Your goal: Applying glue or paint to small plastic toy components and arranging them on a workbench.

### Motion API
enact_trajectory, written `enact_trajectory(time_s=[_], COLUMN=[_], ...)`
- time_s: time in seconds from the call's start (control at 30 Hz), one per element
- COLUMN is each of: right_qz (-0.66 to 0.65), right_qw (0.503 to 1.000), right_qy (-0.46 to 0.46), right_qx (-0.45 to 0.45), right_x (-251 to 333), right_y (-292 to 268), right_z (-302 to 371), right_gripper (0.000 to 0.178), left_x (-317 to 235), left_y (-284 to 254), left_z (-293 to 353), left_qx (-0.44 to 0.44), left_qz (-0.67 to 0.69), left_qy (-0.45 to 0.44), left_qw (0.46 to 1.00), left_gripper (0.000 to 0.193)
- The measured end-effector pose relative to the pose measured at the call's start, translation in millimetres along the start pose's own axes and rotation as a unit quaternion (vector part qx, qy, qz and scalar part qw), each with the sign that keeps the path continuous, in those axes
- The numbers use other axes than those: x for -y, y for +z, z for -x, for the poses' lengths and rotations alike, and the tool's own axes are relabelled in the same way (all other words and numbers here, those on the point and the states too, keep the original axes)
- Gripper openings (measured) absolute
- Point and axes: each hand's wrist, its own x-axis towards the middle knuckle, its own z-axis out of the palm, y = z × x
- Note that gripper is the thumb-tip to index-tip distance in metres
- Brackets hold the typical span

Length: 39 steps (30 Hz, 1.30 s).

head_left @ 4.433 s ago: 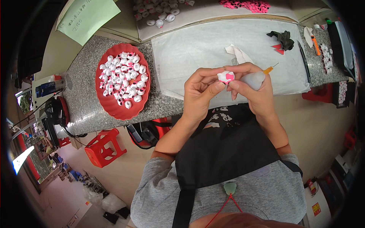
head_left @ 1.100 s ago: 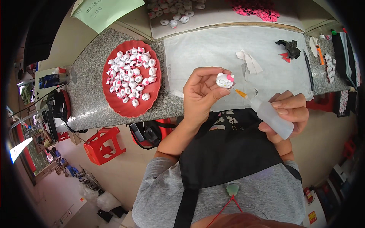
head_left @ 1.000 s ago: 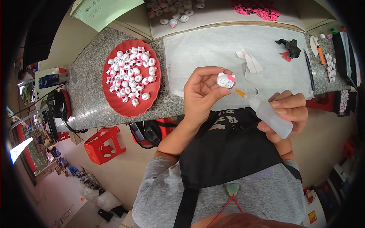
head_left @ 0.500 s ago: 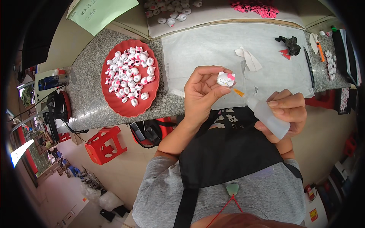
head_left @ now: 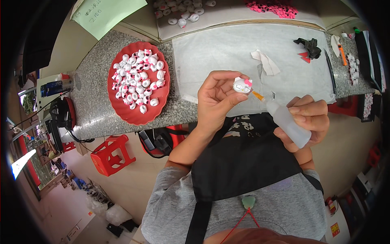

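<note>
Pinched between the thumb and fingers of my left hand [head_left: 219,95] is a small white cat-head figurine [head_left: 242,85] with a pink bow and drawn-on glasses. My right hand [head_left: 309,122] wraps round a translucent squeeze bottle [head_left: 289,125], tilted up to the left. Its orange nozzle tip [head_left: 257,96] sits right by the lower right edge of the figurine; whether they touch I cannot tell. Left of my hands, a red scalloped plate [head_left: 160,106] holds many similar white and pink heads.
White paper [head_left: 215,49] covers the worktop, with a crumpled tissue [head_left: 266,63] and a black crumpled piece [head_left: 310,49] on it. More white heads [head_left: 185,12] and a heap of pink pieces [head_left: 276,9] lie on the shelf behind. A red stool [head_left: 113,155] stands below left.
The figurine has turned slightly in my left fingers and moved a touch right. My right hand with the squeeze bottle has shifted slightly to the right.
</note>
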Motion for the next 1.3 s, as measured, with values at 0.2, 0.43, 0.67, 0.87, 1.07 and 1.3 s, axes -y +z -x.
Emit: enact_trajectory(time_s=[0.2,0.43,0.67,0.87,1.07,1.3], right_qz=[0.001,0.023,0.025,0.025,0.025,-0.054], right_qw=[1.0,1.0,0.999,1.0,0.999,0.969], right_qy=[0.01,-0.007,-0.005,0.012,0.026,0.238], right_qx=[0.002,0.016,0.025,0.009,-0.006,-0.039], right_x=[1,0,1,0,-5,-47], right_y=[1,3,1,1,1,-23], right_z=[1,-1,-1,-1,-4,-19], right_gripper=[0.049,0.036,0.036,0.036,0.042,0.029], left_x=[1,3,4,4,4,-5], left_y=[0,-2,-2,-4,-6,-32], left_z=[1,2,2,-1,-4,-13], left_qx=[-0.002,0.034,0.043,0.046,0.032,-0.064], left_qz=[-0.011,-0.092,-0.127,-0.154,-0.101,-0.05], left_qy=[-0.002,0.057,0.071,0.081,0.059,0.074], left_qw=[1.0,0.994,0.988,0.984,0.993,0.994], left_gripper=[0.034,0.035,0.033,0.032,0.034,0.032])
